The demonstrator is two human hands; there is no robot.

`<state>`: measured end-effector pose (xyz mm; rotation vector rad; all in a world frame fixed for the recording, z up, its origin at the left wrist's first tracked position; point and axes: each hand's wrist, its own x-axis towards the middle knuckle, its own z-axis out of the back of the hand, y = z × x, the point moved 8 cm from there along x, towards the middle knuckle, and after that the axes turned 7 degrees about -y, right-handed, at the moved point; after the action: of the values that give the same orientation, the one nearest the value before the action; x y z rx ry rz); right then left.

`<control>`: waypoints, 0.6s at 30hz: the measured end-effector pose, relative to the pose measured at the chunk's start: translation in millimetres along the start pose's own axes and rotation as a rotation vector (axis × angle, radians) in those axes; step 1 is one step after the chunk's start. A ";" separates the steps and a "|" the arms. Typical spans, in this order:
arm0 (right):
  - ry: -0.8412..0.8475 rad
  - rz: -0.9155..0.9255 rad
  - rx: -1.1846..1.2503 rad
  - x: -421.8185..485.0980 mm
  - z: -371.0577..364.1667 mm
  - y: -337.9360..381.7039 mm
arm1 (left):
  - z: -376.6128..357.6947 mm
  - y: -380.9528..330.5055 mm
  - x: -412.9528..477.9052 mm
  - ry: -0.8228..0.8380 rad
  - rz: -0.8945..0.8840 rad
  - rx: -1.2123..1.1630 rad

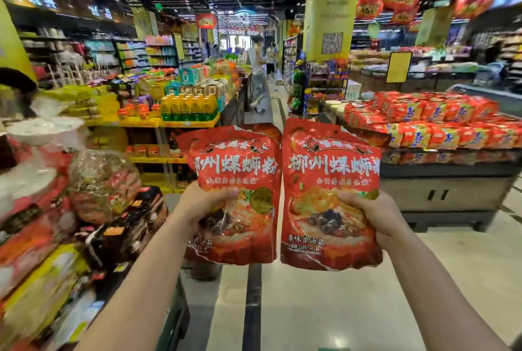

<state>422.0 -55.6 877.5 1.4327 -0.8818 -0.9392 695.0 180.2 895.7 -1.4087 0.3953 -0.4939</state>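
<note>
I hold up two matching red noodle packets side by side in a supermarket aisle. My left hand grips the left red packet at its lower left edge, thumb across the front. My right hand grips the right red packet at its lower right edge, thumb on the front. Both packets stand upright, their inner edges nearly touching, with white printed characters and a picture of a noodle bowl.
Stacked packaged goods crowd the shelf at my left. A low display stand piled with red packets stands at the right. Yellow shelves with bottles lie ahead left. Two people stand far down the tiled aisle.
</note>
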 end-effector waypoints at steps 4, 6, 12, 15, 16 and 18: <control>0.019 0.028 0.000 105.9 -15.0 -4.3 | -36.7 6.2 82.0 -0.059 0.000 -0.023; 0.039 0.042 0.004 159.0 -25.5 -2.0 | -53.5 8.4 122.3 -0.091 0.013 -0.030; 0.182 -0.013 0.040 290.6 -69.2 1.2 | -86.3 10.2 226.5 -0.162 0.086 -0.047; 0.238 -0.042 0.014 344.7 -100.3 -3.3 | -87.6 19.7 274.9 -0.206 0.108 -0.054; 0.251 -0.048 0.010 361.3 -112.0 -4.7 | -86.8 24.9 292.1 -0.215 0.118 -0.058; 0.276 -0.074 0.004 391.8 -140.6 -9.6 | -83.5 34.7 326.6 -0.236 0.133 -0.066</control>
<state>706.7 -358.1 848.5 1.5632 -0.6297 -0.7704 926.4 -64.8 860.0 -1.4745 0.3135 -0.2049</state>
